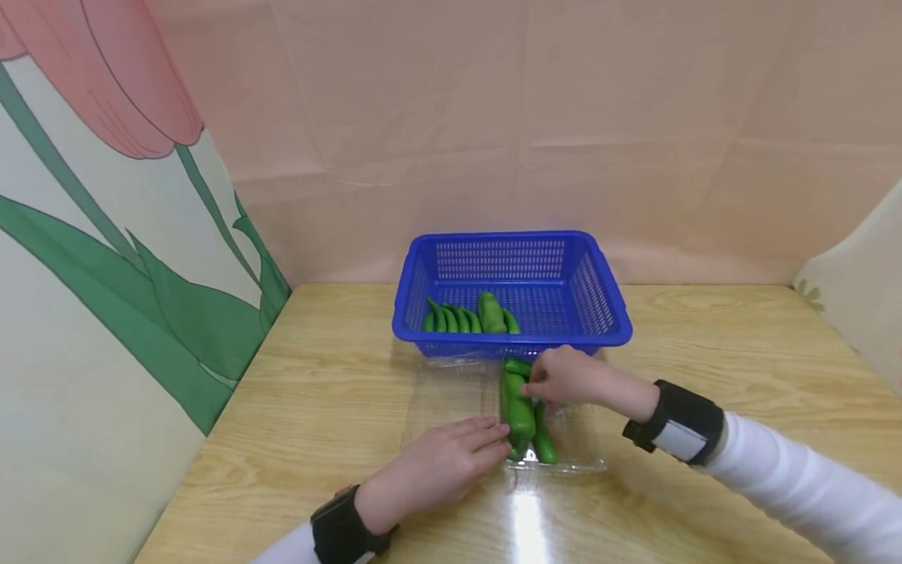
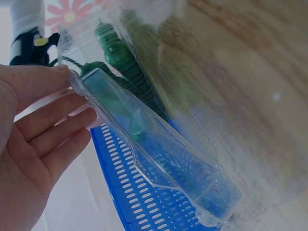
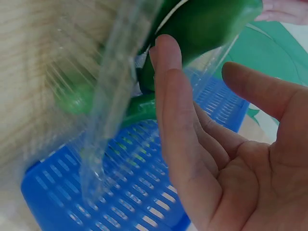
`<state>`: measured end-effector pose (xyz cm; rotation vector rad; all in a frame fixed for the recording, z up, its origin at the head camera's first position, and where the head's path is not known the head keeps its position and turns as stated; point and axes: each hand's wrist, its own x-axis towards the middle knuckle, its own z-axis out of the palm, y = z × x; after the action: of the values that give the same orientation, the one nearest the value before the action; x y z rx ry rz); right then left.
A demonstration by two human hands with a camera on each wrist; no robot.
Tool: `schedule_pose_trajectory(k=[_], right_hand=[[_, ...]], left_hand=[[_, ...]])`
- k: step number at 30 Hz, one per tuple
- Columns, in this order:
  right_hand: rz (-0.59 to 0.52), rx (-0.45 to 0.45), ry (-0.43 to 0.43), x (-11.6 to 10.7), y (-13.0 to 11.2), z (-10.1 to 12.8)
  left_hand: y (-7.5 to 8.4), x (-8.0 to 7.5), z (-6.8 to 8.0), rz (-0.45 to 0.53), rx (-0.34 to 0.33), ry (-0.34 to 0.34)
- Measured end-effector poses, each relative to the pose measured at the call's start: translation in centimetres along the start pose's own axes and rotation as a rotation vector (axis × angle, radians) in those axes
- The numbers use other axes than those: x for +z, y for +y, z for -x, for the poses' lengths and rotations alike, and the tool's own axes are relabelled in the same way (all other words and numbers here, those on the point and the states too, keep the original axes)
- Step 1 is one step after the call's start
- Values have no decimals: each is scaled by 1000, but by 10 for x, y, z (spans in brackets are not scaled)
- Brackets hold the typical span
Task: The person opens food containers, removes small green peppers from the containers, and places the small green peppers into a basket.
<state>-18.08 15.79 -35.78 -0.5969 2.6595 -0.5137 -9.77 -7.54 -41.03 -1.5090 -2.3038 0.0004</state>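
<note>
A clear plastic clamshell box (image 1: pixel 451 395) lies unfolded in front of the blue basket. Its right half holds a large green pepper (image 1: pixel 520 411), a slimmer green pepper (image 1: pixel 544 440) beside it and another green pepper (image 1: pixel 517 366) at the far end. My left hand (image 1: pixel 451 458) rests its straight fingers at the box's middle fold, fingertips right by the large pepper's near end; the left wrist view shows them along the clear plastic edge (image 2: pixel 115 115). Over the right half reaches my right hand (image 1: pixel 569 376), its fingers against the peppers, thumb spread apart from them in the right wrist view.
The blue basket (image 1: pixel 511 341) stands against the peach backdrop, just behind the box. Inside it, on the left, lie several thin green chillies (image 1: pixel 451 319) and a thicker green pepper (image 1: pixel 491 313). Wooden tabletop (image 1: pixel 317 392) extends to either side.
</note>
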Motion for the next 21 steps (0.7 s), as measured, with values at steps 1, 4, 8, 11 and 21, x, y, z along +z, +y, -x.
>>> schedule_pose_trajectory(k=[1, 4, 8, 11, 21], right_hand=[[3, 0, 0, 1, 1, 0], [20, -9, -2, 5, 3, -1], [6, -42, -12, 10, 8, -2], [-44, -46, -32, 12, 13, -5], [-171, 40, -127, 16, 25, -16]], left_hand=[[0, 0, 0, -2, -1, -2], [0, 0, 0, -1, -3, -9], [0, -1, -1, 7, -7, -22], [0, 0, -1, 14, -10, -25], [0, 0, -1, 23, -9, -18]])
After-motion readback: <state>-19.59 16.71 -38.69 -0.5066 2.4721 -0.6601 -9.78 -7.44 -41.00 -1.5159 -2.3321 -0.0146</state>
